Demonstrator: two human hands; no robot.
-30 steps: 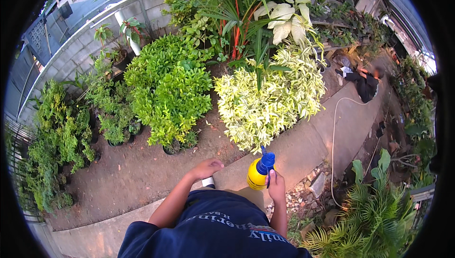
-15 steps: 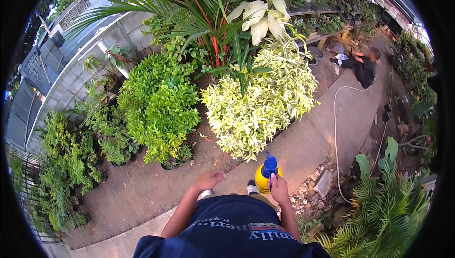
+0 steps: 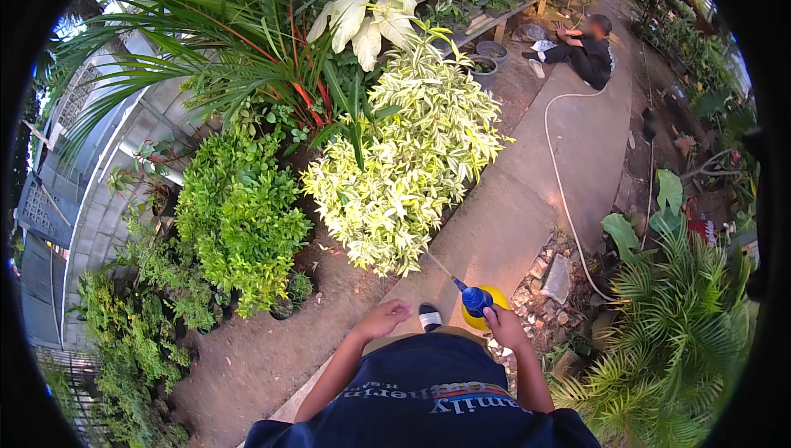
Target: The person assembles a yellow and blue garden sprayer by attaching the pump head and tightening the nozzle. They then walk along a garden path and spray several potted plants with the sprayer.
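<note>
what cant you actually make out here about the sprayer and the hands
- Head view: most of the yellow plastic spray bottle with blue top is hidden by the right hand, so its grip on it is unclear.
- Head view: the thin spray wand has a tip too small to see against the yellow-green leafy bush.
- Head view: the left hand has its palm turned away; whether it holds anything cannot be told.

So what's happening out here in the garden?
A person stands on a concrete path among potted plants, holding a yellow spray bottle with a blue top in the right hand. Its thin nozzle wand points toward a pale yellow-green leafy shrub. The left hand hangs free, holding nothing. Farther up the path, another person sits low by some pots, and a hose trails along the path.
</note>
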